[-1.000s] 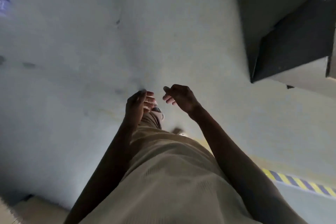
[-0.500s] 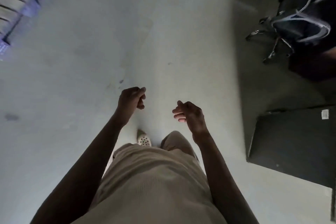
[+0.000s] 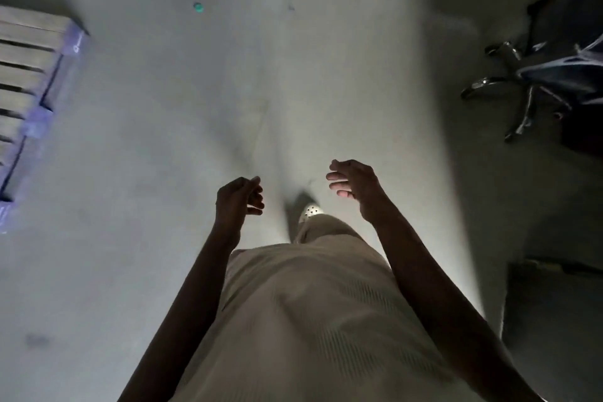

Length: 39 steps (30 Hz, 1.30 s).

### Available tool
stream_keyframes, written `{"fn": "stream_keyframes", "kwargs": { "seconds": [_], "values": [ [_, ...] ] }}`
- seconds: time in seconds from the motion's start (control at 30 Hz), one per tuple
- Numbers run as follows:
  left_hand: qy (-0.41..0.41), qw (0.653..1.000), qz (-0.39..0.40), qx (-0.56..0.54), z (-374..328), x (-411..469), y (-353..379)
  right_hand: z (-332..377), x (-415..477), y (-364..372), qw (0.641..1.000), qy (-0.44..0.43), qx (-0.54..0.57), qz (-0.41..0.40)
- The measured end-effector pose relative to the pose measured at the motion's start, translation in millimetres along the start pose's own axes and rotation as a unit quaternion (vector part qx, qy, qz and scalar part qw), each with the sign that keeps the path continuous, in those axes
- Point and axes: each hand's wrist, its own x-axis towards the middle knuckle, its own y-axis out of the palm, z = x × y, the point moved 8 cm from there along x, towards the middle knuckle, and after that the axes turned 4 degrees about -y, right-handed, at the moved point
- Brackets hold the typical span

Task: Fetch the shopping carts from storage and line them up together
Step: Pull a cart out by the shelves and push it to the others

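Head view, looking straight down: a person in beige clothes over a bare concrete floor [image 3: 163, 173]. No shopping carts are in sight, so their look cannot be described. The left hand [image 3: 239, 202] hangs before the waist, fingers loosely curled, holding nothing. The right hand [image 3: 354, 186], near it, has relaxed, slightly spread fingers and is also empty. A wooden pallet [image 3: 26, 75] lies far left, an office chair [image 3: 538, 85] far right. Carts would likely be rigid, fairly heavy and free-rolling. They are best gripped at the rear handle bar with both hands.
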Motion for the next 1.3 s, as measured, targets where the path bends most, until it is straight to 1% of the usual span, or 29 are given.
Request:
{"fn": "stream_keyframes", "kwargs": {
  "seconds": [0.1, 0.2, 0.3, 0.4, 0.47, 0.53, 0.67, 0.77, 0.87, 1.0, 1.1, 1.2, 1.3],
  "values": [
    [0.016, 1.000, -0.011, -0.018, -78.2, 55.1, 10.1, 114.4, 64.0, 4.3, 0.998, -0.053, -0.020, -0.020],
    [0.023, 0.998, -0.019, -0.056, -144.5, 117.2, 19.0, 197.8, 123.6, 26.2, 0.995, -0.079, -0.055, 0.013],
    [0.010, 0.995, -0.024, -0.091, -194.5, 201.0, 34.3, 248.2, 193.5, 49.3, 0.994, -0.073, -0.066, 0.039],
    [0.008, 0.996, 0.000, -0.092, -258.7, 295.9, 54.4, 284.1, 270.8, 63.5, 0.998, -0.045, -0.039, 0.023],
    [0.020, 0.997, 0.040, -0.068, -316.2, 358.3, 68.9, 318.0, 322.4, 68.3, 0.999, -0.019, -0.031, 0.006],
    [0.040, 0.996, 0.071, -0.042, -383.9, 414.3, 78.9, 367.3, 367.9, 69.6, 0.999, -0.009, -0.025, -0.023],
    [0.084, 0.991, 0.099, -0.014, -531.3, 504.3, 92.2, 493.4, 441.3, 73.4, 0.996, -0.054, 0.004, -0.064],
    [0.102, 0.988, 0.113, 0.002, -619.3, 558.6, 105.6, 566.1, 488.7, 80.2, 0.994, -0.073, 0.028, -0.076],
    [0.102, 0.987, 0.121, 0.013, -673.7, 622.3, 120.9, 617.1, 553.7, 89.6, 0.996, -0.056, 0.032, -0.055],
    [0.076, 0.987, 0.129, 0.051, -719.4, 726.4, 150.2, 675.2, 665.9, 87.3, 0.996, -0.044, 0.030, -0.076],
    [0.063, 0.989, 0.120, 0.054, -773.0, 806.0, 174.9, 736.3, 756.4, 79.5, 0.996, -0.043, 0.031, -0.073],
    [0.045, 0.994, 0.095, 0.035, -839.2, 873.1, 195.2, 822.2, 836.7, 65.5, 0.995, -0.051, 0.038, -0.076],
    [0.046, 0.995, 0.082, 0.016, -912.5, 935.5, 216.3, 924.5, 912.9, 48.1, 0.991, -0.073, 0.039, -0.102]
  ]
}}
